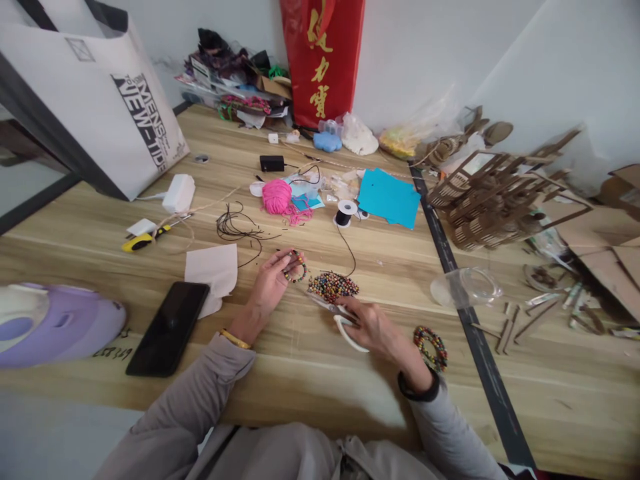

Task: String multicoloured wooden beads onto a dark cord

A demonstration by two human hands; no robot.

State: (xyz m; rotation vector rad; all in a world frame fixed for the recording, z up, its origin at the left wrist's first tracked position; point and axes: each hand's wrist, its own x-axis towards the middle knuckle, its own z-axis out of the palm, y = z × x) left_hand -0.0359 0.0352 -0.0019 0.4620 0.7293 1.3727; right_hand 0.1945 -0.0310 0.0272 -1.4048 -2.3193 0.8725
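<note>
Wood-grain counter (350,373) fills most of the frame, white wall behind, a dark seam running down the right side. Clutter along the far edge: white tote bag (95,100) upper left, red paper bag (323,60) top centre against the wall, laser-cut wooden frames (495,193) at right, cardboard beyond them. Mid-counter I note a pink yarn ball (277,196), a blue paper sheet (389,197), and a black thread spool (345,213) with its thread trailing toward centre. A black phone (169,327) lies lower left, just beside a white paper scrap (213,272); a purple-and-white object sits at the left edge. A clear plastic cup (467,287) lies on its side, right of centre.

Centre frame: left hand (270,283) pinches a small beaded bracelet (296,268) between thumb and fingertips, multicoloured beads on a loop, held just above the counter. Just right of it, a pile of loose beads (333,286), mixed colours. Right hand (373,325) is closed around white-handled scissors (345,328), blades pointing toward the pile; whether the tips touch the beads I cannot tell. A second bracelet (431,347) lies flat beside the right wrist.
</note>
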